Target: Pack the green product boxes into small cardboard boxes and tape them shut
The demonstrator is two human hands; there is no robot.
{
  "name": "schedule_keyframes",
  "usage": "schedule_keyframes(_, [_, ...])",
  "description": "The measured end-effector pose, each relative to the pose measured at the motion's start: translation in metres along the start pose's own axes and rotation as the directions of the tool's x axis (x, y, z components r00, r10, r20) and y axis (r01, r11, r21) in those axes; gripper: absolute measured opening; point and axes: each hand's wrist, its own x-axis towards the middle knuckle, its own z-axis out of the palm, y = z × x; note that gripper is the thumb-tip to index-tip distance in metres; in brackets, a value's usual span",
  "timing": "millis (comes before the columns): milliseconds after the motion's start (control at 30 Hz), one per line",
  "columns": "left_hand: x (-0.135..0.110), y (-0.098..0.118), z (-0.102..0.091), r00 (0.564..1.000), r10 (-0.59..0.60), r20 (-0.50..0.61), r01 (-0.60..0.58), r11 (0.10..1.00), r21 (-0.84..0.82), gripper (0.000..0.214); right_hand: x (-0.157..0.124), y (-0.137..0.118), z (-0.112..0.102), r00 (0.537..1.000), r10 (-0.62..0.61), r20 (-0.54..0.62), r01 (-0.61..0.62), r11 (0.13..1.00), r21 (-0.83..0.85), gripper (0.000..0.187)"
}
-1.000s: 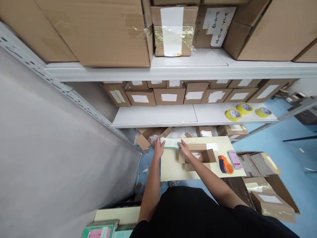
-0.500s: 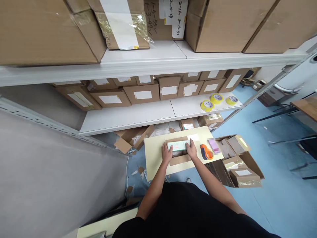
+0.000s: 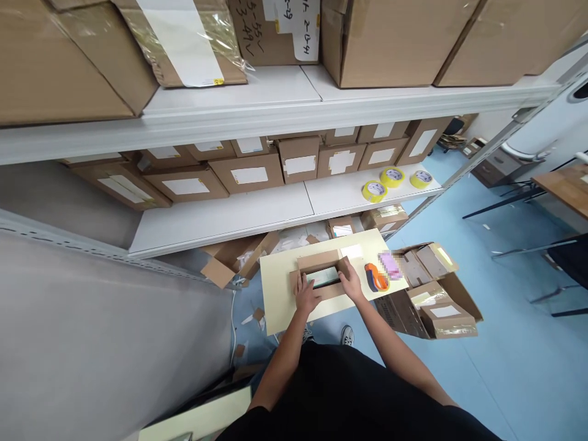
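An open cardboard box with its flaps up lies on the pale yellow tabletop. Inside it sits a flat, pale green box. My left hand is over the left front of the cardboard box, fingers stretched toward the left end of the green box. At the right end, my right hand grips the side of the cardboard box; some of its fingertips are hidden. An orange and blue tape dispenser lies just right of that hand. A white paper lies behind the box.
Shelves ahead hold rows of labelled cartons and several yellow tape rolls. Right of the table stands a large open carton with smaller boxes in it. Another open box sits below the shelf at left. A pink item is blurred out.
The green box has gone down from between both hands into the cardboard box. My left hand has loosened its hold, and my right hand has shifted to the cardboard side. The view has moved slightly.
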Motion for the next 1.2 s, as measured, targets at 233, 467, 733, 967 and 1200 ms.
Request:
schedule_keyframes(233, [-0.020, -0.017, 0.026, 0.966, 0.045, -0.253, -0.071, 0.993, -0.093, 0.032, -0.027, -0.001, -0.016, 0.989, -0.127, 0.080, 0.136, 0.983, -0.124, 0.064])
schedule_keyframes(467, [-0.009, 0.021, 0.004, 0.952, -0.073, -0.297, 0.023, 0.986, -0.166, 0.017, -0.033, 0.001, -0.060, 0.954, -0.219, 0.203, 0.250, 0.958, -0.140, 0.066])
schedule_keyframes(733, [-0.100, 0.075, 0.046, 0.871, -0.179, -0.458, 0.096, 0.976, -0.198, 0.013, -0.022, 0.037, -0.123, 0.923, -0.321, 0.213, 0.338, 0.940, -0.045, 0.060])
schedule_keyframes(967, [-0.211, 0.093, 0.068, 0.801, -0.344, -0.490, 0.245, 0.935, -0.257, 0.016, -0.045, 0.041, -0.137, 0.851, -0.368, 0.375, 0.391, 0.920, 0.014, 0.062])
schedule_keyframes(1200, [-0.319, 0.087, 0.085, 0.625, -0.487, -0.610, 0.392, 0.871, -0.294, 0.009, -0.103, -0.031, -0.093, 0.572, -0.610, 0.548, 0.620, 0.759, 0.199, 0.060])
